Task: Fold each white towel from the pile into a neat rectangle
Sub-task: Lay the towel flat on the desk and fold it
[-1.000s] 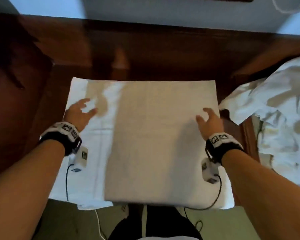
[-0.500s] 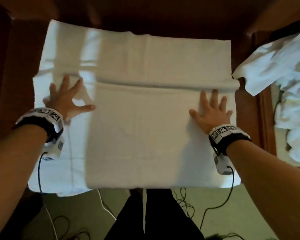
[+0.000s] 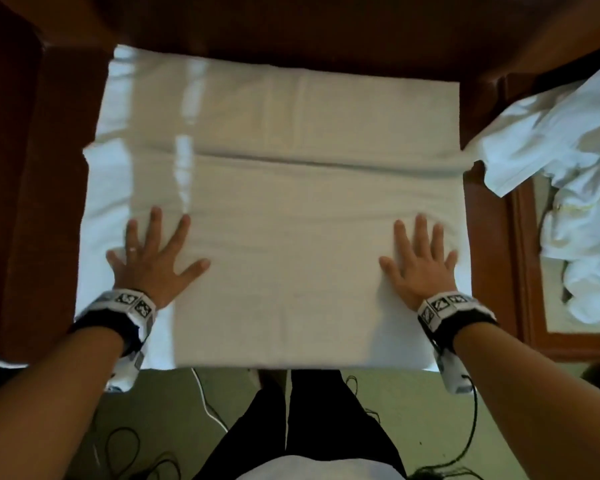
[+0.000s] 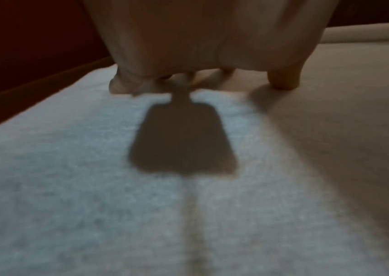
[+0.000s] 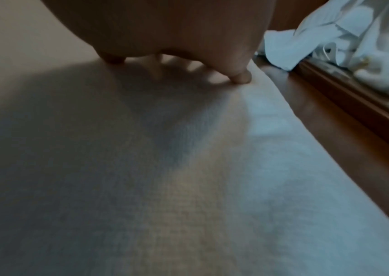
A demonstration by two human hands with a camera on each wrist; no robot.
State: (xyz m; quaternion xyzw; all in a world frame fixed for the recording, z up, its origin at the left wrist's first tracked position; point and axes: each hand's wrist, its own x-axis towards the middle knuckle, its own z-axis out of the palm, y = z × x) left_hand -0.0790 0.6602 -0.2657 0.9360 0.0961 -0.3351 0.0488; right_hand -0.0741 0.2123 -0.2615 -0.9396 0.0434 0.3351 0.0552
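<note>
Left hand (image 3: pixel 151 259) and right hand (image 3: pixel 420 263) are lying flat, fingers spread, pressing the towel (image 3: pixel 284 216) at frame centre. Pile (image 3: pixel 575 188) is sitting at right edge; wristband markings are unreadable.

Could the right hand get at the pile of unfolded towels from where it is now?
Probably yes. The right hand lies flat and open near the right edge of the towel, holding nothing. The pile sits just to its right, one corner nearly touching the towel, with only bare wood between them.
</note>
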